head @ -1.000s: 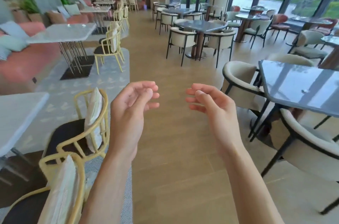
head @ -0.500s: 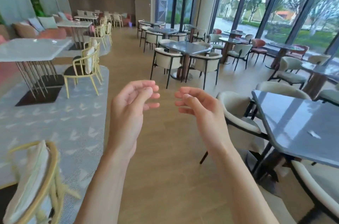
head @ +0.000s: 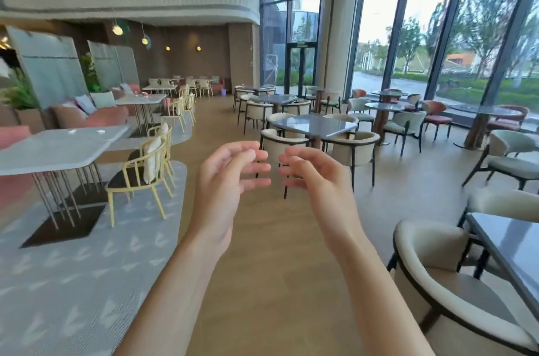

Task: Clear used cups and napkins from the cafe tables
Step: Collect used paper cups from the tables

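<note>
bare forearms reach out over a wood-look floor [head: 262,282], smooth and matte. left hand [head: 224,180] and right hand [head: 318,180] hang side by side at chest height, palms facing each other, fingers loosely curled and a little apart; neither holds anything, and the fingertips nearly meet without touching.

near right, a cream padded chair [head: 455,294] with a rounded back and thin dark frame stands beside a glossy grey table [head: 513,250]. left of the hands, a pale grey rug [head: 73,268] with a woven arrow pattern lies under a white table [head: 55,148] on thin metal rods, with a yellow slat chair [head: 140,169] pulled up to it. two small white things [head: 100,131] lie on that tabletop, well apart from both hands, up and to the left; too small to tell whether they are napkins or cups.

beyond the fingertips, a grey square table [head: 313,122] sits ringed by cream tub chairs. farther back, small pink objects [head: 143,93] stand on another white table, too blurred to identify. tall dark-framed windows [head: 408,35] run along the right.
</note>
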